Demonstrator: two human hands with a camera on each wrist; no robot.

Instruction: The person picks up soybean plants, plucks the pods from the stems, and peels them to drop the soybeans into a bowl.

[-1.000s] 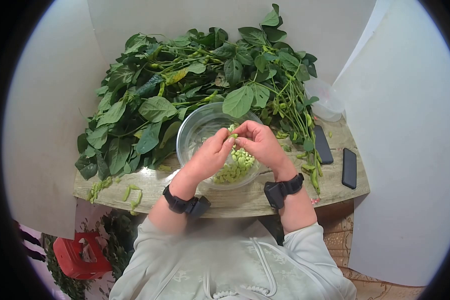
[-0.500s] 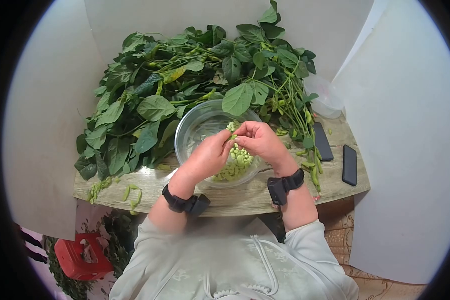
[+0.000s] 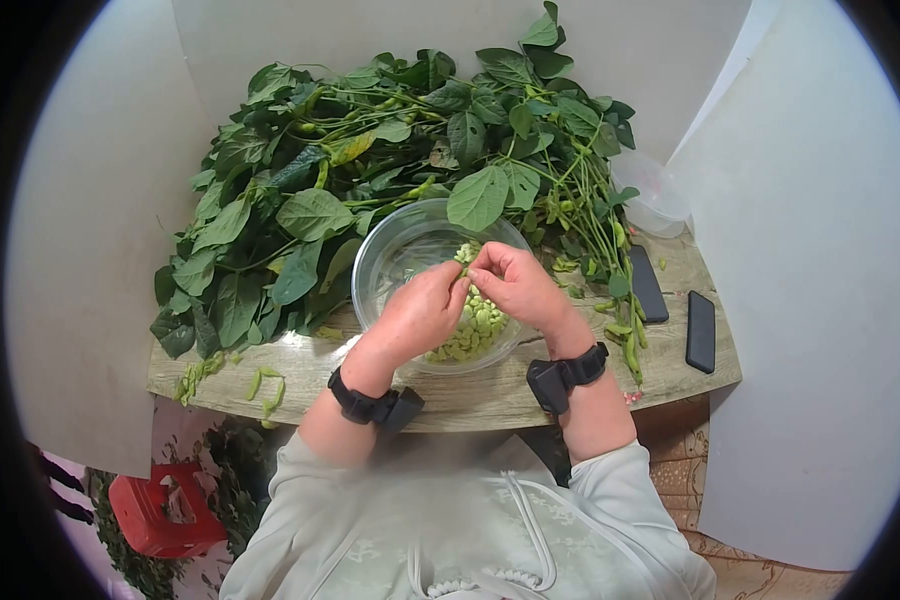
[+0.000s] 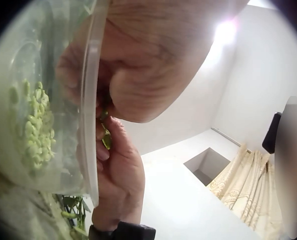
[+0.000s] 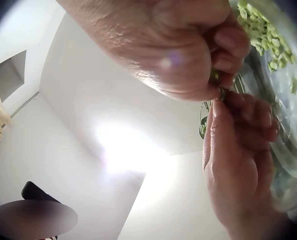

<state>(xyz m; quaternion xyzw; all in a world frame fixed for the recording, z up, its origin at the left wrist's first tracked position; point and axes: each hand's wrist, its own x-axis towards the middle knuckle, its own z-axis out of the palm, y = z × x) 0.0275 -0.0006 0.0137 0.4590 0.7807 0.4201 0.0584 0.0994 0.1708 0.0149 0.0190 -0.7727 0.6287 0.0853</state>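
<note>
Over a clear plastic bowl [image 3: 362, 298], my left hand [image 3: 418, 308] and right hand [image 3: 518, 286] meet fingertip to fingertip. Between them they pinch a green bean pod [image 4: 106, 139], mostly hidden by the fingers in the head view. Curled fingers and thumb of the right hand press on the pod in the left wrist view. From the right wrist view, the left thumb and fingers grip its other end. Shelled pale green beans [image 3: 482, 322] lie heaped in the bowl below the hands.
A large pile of leafy bean plants [image 3: 290, 215] covers the table behind the bowl. Loose pods [image 3: 270, 390] lie at the front left. Two dark phones [image 3: 700, 332] and a clear container [image 3: 652, 198] are at the right. A red stool [image 3: 165, 512] stands below, left.
Both hands stay over the bowl with fingertips together. The fingers have shifted slightly on the pod, which shows less now than a second ago.
</note>
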